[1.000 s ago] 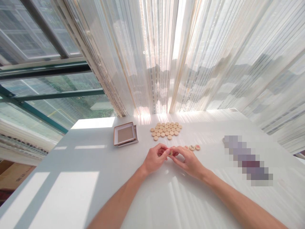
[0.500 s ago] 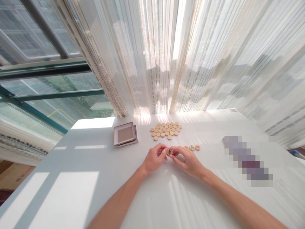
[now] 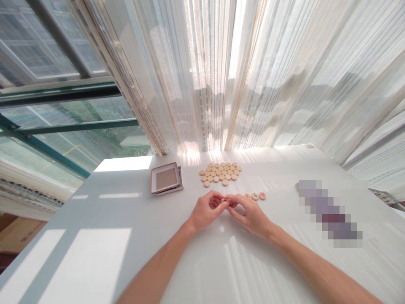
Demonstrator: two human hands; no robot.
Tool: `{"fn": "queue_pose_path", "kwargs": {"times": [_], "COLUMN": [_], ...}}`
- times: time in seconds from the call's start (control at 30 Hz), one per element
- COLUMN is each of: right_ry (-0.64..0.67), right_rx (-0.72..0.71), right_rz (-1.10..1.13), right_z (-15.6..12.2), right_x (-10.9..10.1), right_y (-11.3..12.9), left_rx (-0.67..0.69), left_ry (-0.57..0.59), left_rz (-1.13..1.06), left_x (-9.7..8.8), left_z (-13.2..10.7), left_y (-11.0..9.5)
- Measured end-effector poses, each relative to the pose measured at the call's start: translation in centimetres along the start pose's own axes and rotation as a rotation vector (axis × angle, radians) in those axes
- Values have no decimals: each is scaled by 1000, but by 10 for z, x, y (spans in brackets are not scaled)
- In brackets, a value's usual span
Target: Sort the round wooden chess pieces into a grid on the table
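Between my two hands is a round wooden Chinese chess piece point(image 3: 225, 202), partly covered by fingers. My left hand point(image 3: 206, 211) is closed on its left side, with the thumb across the face. From the right, my right hand point(image 3: 249, 213) pinches the same piece with thumb and fingertips. Just beyond my right hand, three face-up pieces lie in a row: a red-marked one point(image 3: 247, 196) partly hidden, a black-marked one point(image 3: 255, 196) and another red-marked one point(image 3: 262, 196). Farther back, a cluster of blank-side-up pieces point(image 3: 223, 172) rests on the white table point(image 3: 177, 261).
An open shallow box point(image 3: 167, 177) sits left of the cluster, stacked on another part. A long pixelated object point(image 3: 329, 213) lies at the right. Sheer striped curtains point(image 3: 215, 84) hang along the table's far edge, with a window point(image 3: 63, 118) at the left.
The piece between my hands has turned; its black character faced up before and is now mostly covered by my left thumb. The curtain at the far right has shifted.
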State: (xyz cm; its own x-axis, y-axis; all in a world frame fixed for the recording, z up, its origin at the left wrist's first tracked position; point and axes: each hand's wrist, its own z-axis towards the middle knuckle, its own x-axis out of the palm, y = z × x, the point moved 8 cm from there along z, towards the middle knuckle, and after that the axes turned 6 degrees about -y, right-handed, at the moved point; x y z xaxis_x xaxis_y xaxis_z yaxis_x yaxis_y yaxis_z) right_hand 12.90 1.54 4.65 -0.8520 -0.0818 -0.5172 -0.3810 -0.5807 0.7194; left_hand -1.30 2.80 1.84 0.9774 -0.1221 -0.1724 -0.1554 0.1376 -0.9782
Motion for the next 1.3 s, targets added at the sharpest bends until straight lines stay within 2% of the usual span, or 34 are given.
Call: {"fn": "queue_pose_path", "kwargs": {"times": [0.37,0.63,1.3], "right_ry": [1,2,-33], "right_rx": [-4,8,41], "right_rz": [18,18,101], "right_z": [0,0,1], "right_x": [-1,0,-3], "right_y": [1,0,0], "left_rx": [0,0,35], "left_ry": [-7,22,30], "left_rz": [-9,-46,69], "left_x": [1,2,1], "left_z": [0,0,-1], "left_y": [1,-7,-7]}}
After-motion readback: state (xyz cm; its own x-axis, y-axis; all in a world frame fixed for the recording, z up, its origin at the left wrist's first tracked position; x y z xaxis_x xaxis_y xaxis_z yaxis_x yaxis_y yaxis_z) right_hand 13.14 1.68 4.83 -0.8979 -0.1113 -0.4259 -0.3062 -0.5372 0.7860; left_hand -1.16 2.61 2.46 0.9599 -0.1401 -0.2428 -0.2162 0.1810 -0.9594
